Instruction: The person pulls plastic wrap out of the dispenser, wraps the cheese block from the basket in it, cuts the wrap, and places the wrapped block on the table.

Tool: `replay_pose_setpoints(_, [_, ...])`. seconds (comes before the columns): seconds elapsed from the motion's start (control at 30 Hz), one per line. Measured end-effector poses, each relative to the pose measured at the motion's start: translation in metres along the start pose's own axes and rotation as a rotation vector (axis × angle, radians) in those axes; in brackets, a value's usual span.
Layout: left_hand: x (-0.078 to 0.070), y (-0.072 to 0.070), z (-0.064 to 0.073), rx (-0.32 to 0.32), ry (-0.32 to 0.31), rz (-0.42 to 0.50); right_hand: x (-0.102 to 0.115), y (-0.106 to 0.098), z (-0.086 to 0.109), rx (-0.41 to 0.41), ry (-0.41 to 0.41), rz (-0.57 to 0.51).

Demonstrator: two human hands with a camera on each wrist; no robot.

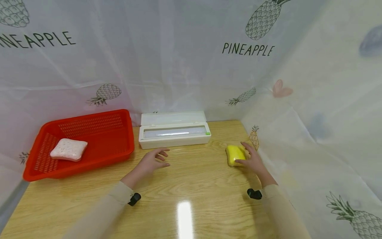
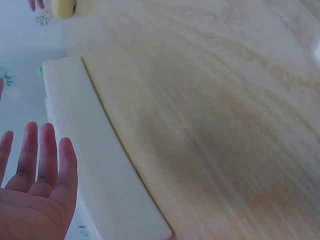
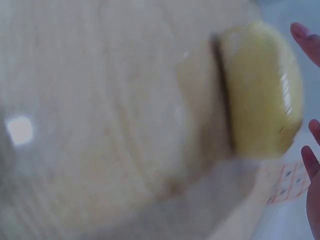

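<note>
On the wood-look table at the right lies a glossy yellow, cushion-shaped block (image 1: 235, 155), with a brownish lower edge in the right wrist view. My right hand (image 1: 253, 162) hovers at its right side, thumb and fingers spread around it; the right wrist view shows a gap between fingertips (image 3: 311, 159) and block. My left hand (image 1: 151, 162) is held over the table with nothing in it, fingers loosely bent. Just beyond it stands a white cling film dispenser (image 1: 174, 142), lid raised, a film roll inside and a green slider (image 1: 208, 133) at its right end.
A red plastic basket (image 1: 98, 161) stands at the left, holding a pale, speckled, cushion-shaped block (image 1: 69, 149). A pineapple-print sheet (image 1: 179, 66) hangs behind the table, and another pale sheet (image 1: 322, 132) closes off the right side.
</note>
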State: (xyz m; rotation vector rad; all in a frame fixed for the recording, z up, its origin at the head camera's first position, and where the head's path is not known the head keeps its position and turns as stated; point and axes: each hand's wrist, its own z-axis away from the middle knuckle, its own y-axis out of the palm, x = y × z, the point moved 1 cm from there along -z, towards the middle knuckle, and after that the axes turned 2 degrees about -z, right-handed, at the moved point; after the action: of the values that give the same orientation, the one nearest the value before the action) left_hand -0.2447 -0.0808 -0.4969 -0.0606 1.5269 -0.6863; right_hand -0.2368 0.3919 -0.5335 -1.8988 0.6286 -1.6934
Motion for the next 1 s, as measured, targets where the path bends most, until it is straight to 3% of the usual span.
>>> replay_pose_setpoints(0.23, [-0.008,-0.035,0.000,-0.056,0.061,-0.106,0.047,0.009,-0.026,0.032,-0.075,-0.053])
replay_pose_setpoints(0.37, [-0.014,-0.062,-0.009,-0.110,0.060,-0.172,0.071,0.022,-0.045,0.060,-0.139,-0.127])
replay_pose_setpoints(0.5, [-0.015,-0.086,-0.024,-0.114,0.046,-0.255,0.089,0.034,-0.062,0.094,-0.167,-0.163])
replay_pose_setpoints(0.7, [-0.012,-0.103,-0.055,-0.014,0.031,-0.374,0.110,0.052,-0.085,0.143,-0.180,-0.162])
replay_pose_setpoints(1.0, [-0.005,-0.109,-0.087,0.150,0.034,-0.486,0.129,0.079,-0.108,0.210,-0.172,-0.143])
